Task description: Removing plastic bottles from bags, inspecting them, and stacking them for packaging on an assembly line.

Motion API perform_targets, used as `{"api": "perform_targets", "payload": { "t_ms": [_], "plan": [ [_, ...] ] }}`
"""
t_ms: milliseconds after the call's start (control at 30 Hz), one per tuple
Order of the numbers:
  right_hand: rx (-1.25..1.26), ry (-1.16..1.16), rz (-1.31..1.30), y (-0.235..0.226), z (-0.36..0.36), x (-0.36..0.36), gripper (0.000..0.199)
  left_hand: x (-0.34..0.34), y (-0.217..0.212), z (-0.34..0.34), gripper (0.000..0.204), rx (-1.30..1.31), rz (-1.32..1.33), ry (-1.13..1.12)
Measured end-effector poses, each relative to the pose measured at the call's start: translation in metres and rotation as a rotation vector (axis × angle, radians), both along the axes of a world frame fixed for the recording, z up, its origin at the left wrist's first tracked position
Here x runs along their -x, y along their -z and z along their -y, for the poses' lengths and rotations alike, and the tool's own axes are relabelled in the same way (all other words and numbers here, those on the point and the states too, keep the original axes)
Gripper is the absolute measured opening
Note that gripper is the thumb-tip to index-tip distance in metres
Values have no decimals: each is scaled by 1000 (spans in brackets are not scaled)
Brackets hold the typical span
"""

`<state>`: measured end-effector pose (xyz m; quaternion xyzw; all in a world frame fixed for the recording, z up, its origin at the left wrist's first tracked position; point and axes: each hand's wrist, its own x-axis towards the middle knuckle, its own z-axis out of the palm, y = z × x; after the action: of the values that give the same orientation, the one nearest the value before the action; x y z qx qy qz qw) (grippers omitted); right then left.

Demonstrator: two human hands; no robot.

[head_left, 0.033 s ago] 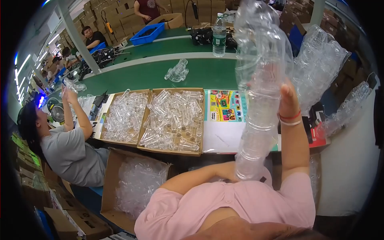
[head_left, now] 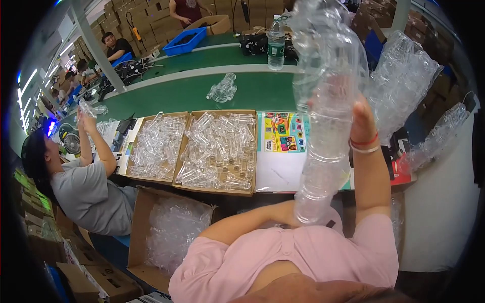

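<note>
Clear plastic is forming a tall stack of nested shells (head_left: 326, 156), which is standing in front of the wearer's chest, above the near edge of the bench. The right hand (head_left: 362, 120) is supporting it from behind and the right side; its thumb is standing apart from the fingers, which are showing only hazily through the plastic, so I cannot tell how firmly they are closing. The left hand (head_left: 287, 214) is lying at the lower end, mostly hidden, and I cannot tell whether its fingers are together or apart.

Beyond the stack, a yellow and teal printed panel (head_left: 287, 132) is showing small coloured pictures and lettering beside a white area. A bottle (head_left: 276, 38) is bearing a green label with small pale print. A red printed package (head_left: 402, 178) is lying to the right. To the left, two shallow cardboard trays (head_left: 214, 191) are holding clear tubes (head_left: 217, 144), and a clear plastic piece (head_left: 222, 91) is resting on the green surface (head_left: 161, 93). A co-worker in grey (head_left: 83, 184) is holding up another clear piece.
</note>
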<state>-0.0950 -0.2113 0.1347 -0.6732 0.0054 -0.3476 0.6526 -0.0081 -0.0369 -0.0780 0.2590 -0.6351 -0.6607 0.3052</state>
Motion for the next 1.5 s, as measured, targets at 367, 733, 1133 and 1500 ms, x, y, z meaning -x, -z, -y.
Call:
{"api": "perform_targets", "payload": {
  "t_ms": [367,733,1133,1500],
  "plan": [
    [453,-292,-22,-97,73,-55,87,-56,-41,66,59,156,552,-1142],
    [684,349,-37,-67,63,-74,63,-38,7,104,81,184,704,-1506],
    [265,-375,82,-54,86,-52,73,-91,-172,99,96,390,345,-1096],
    [552,51,295,-102,56,-36,90,-78,-150,95,85,400,388,-1148]
  ]
}}
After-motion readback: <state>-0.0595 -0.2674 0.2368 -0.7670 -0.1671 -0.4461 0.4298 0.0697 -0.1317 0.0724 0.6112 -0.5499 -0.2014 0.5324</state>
